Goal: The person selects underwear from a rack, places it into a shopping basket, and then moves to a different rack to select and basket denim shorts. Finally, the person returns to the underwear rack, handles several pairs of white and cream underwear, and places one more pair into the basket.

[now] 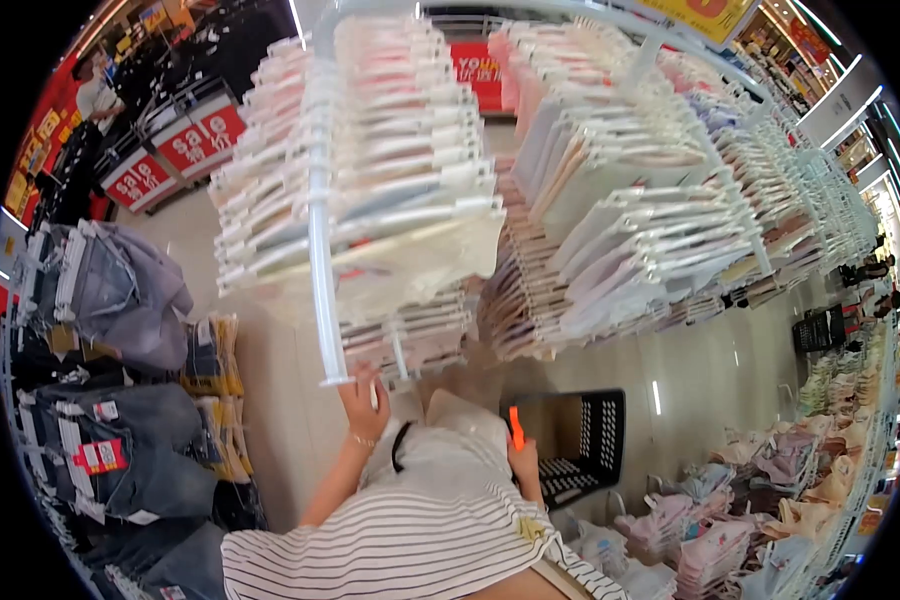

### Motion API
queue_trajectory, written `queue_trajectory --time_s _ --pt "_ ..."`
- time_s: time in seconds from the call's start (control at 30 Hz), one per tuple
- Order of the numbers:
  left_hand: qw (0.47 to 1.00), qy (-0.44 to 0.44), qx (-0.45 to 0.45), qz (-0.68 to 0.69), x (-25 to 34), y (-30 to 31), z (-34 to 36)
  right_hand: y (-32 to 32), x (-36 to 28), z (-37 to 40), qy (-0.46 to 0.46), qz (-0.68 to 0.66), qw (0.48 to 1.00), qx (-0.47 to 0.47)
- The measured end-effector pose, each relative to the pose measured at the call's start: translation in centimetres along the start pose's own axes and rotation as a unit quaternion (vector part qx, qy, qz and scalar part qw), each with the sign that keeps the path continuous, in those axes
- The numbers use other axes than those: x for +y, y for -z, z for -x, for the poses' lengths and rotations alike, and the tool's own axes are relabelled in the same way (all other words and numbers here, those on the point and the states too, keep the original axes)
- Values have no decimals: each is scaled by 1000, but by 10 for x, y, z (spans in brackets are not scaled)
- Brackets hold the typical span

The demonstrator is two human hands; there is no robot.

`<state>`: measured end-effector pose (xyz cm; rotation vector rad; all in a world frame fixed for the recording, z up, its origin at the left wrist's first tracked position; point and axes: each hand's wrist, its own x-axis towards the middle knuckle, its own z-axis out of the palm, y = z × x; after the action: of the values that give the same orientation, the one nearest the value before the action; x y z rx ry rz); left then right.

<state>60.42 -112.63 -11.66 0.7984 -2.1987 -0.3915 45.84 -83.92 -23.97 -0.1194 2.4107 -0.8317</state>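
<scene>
My left hand [363,408] is raised at the near end of a white display rail [322,250], its fingers apart and right at the rail's end plate. White hangers with pale cream and pink garments [420,260] line this rail close in front of me. At my right side, my right hand [523,462] is closed around the orange handle [516,428] of a black shopping basket [602,440]. The basket hangs beside my leg, and its visible inside shows no goods.
More pale garments [660,240] hang on racks to the right. Folded jeans [135,450] hang on the left, above yellow-edged packs [225,440]. Light-coloured bras [710,550] fill the lower right. Red sale signs [200,135] and a person [95,95] are at the back left.
</scene>
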Motion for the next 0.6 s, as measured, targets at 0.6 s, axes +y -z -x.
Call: queue_trajectory --time_s 0.6 --pt "987 43 -109 108 12 48 69 -4 30 49 -10 43 997 66"
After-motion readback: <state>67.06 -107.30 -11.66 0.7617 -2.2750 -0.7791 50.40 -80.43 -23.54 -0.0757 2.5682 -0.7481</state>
